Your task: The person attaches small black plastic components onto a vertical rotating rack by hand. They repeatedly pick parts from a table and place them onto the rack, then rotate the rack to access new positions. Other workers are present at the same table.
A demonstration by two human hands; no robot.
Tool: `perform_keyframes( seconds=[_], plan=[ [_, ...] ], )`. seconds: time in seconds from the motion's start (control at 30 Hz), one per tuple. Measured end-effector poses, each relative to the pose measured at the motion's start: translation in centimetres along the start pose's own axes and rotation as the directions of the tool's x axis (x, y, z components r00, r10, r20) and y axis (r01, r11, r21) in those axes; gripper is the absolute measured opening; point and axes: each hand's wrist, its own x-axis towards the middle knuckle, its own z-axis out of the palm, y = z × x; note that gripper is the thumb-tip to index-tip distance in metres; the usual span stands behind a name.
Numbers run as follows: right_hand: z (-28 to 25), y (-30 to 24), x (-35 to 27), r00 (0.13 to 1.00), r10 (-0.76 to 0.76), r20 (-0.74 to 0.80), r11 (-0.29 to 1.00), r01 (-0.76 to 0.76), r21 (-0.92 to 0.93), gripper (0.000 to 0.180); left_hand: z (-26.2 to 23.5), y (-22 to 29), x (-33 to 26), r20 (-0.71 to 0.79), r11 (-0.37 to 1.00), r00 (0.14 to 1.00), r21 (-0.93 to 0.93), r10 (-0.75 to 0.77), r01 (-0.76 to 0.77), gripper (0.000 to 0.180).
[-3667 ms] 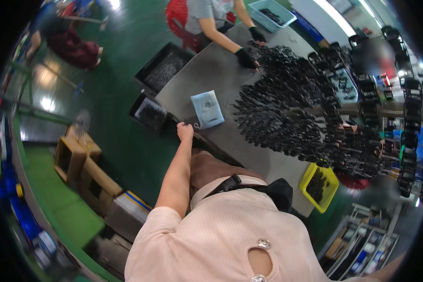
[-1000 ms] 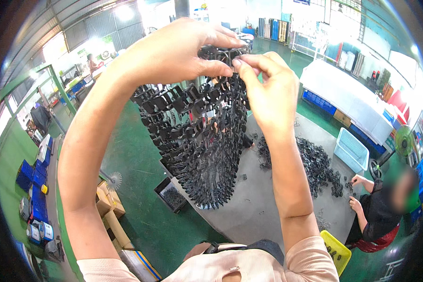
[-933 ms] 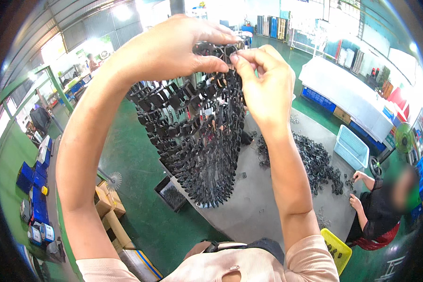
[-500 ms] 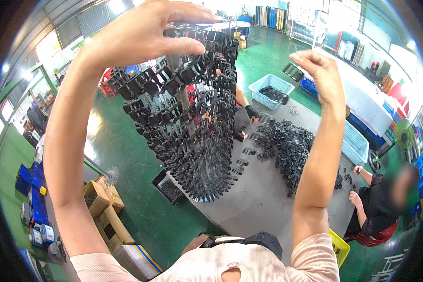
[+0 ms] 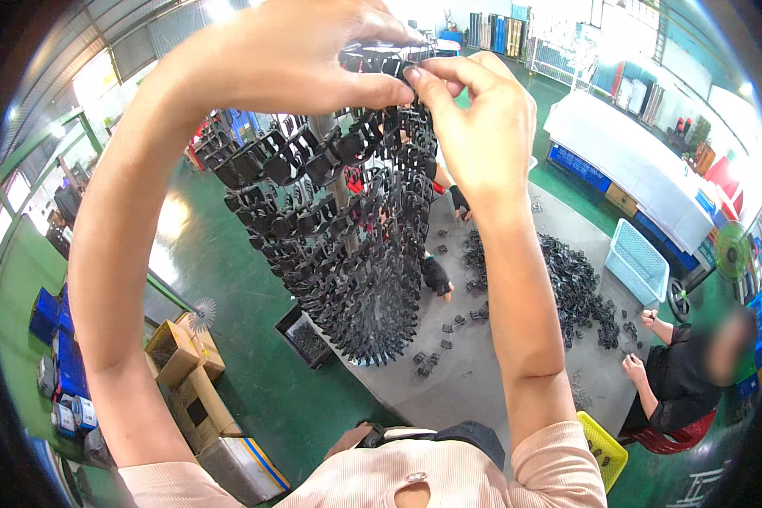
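Note:
In front of me stands a tall rack (image 5: 347, 254) hung with tiers of black plastic clip-like parts. High at its top, my left hand (image 5: 313, 59) curves around the uppermost tier, thumb and fingers apart. Its thumb tip comes close to my right fingertips, with black parts showing in the gap. My right hand (image 5: 483, 118) pinches a small black part (image 5: 410, 71) between thumb and forefinger at the rack's right side. The fingers mostly cover that part, so its exact contact with the rack is hidden.
A pile of black parts (image 5: 576, 292) lies on the grey table (image 5: 474, 381). Behind the rack are a co-worker's gloved hands (image 5: 437, 276). Another person (image 5: 686, 372) sits at right, near a light blue basket (image 5: 637, 262) and a yellow basket (image 5: 603, 449). Cardboard boxes (image 5: 199, 389) stand at left.
My right hand has swung left from above the table to the rack top, bringing a black part. My left hand has shifted slightly right. The co-worker's gloved hands have moved behind the rack.

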Motion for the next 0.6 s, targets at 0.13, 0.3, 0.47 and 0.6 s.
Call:
perform_keyframes(
  seconds=[0.13,0.3,0.47,0.6],
  plan=[
    [0.5,0.9,0.9,0.988,0.084,0.129,0.923,-0.126,0.364,0.009,1.1,-0.5,0.1,-0.06,1.0,0.998,-0.007,-0.022,0.022,0.05],
    [-0.5,3.4,1.1,0.925,0.145,0.352,0.666,-0.355,0.656,0.009,0.8,0.6,0.0,-0.042,0.999,0.999,-0.028,0.022,-0.023,0.047],
    [-1.0,4.4,1.1,0.894,0.151,0.422,0.542,-0.432,0.721,0.011,0.9,0.5,0.5,-0.061,0.997,0.995,0.018,0.073,-0.073,0.044],
    [-1.2,5.1,1.0,0.889,0.117,0.442,0.492,-0.439,0.752,0.012,2.3,-1.8,1.3,-0.064,0.993,0.994,-0.081,0.084,-0.089,0.044]
  ],
)
